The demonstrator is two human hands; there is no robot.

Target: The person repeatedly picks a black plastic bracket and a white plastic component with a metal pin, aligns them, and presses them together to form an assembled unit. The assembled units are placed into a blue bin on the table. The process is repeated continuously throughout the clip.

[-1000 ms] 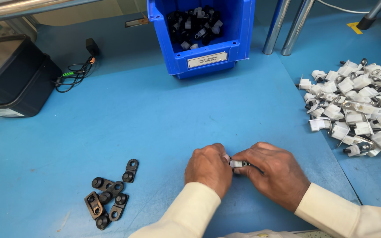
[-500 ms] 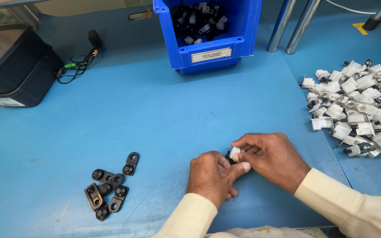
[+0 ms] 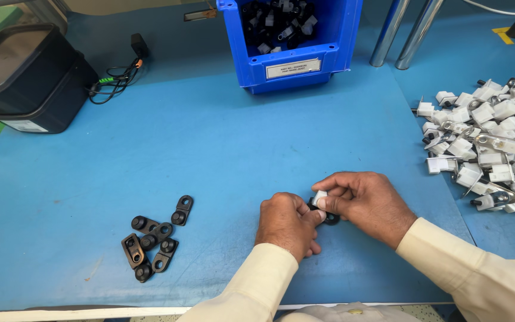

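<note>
My left hand and my right hand meet just above the blue table, near its front edge. Between their fingertips they pinch a small white clip part pressed against a black plastic piece. The right thumb and forefinger grip the white part from the right. The left thumb bears on the black piece from the left. Most of the black piece is hidden by my fingers.
Several loose black plastic pieces lie front left. A heap of white and metal clip parts fills the right side. A blue bin with black parts stands at the back, next to two metal posts. A black container and cables sit back left.
The two hands have shifted slightly right and turned the part; the white clip now stands upright between the fingertips, and the black piece shows beneath it.
</note>
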